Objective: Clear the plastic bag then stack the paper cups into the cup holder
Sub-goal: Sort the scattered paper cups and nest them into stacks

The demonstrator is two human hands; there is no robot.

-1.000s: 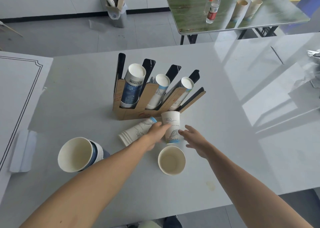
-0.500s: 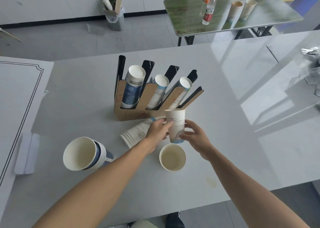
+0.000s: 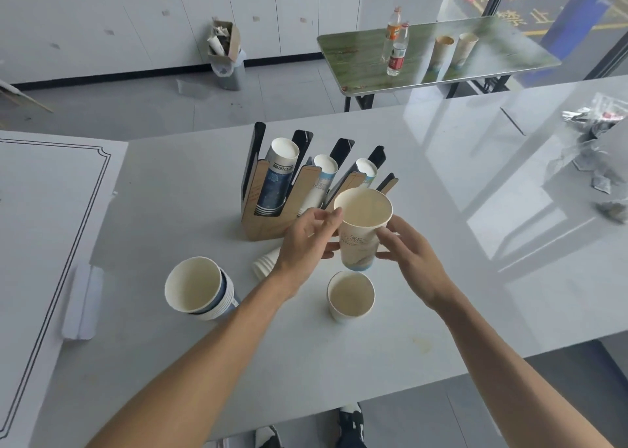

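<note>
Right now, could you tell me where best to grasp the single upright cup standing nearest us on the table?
Probably the outer wall of the upright cup just below its rim, coming from above or the right: its mouth faces up, that side is clear, and the raised cup hangs just beyond it.

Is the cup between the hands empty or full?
Empty: the held cup tilts its open mouth toward the camera, showing only bare inner wall.
</note>
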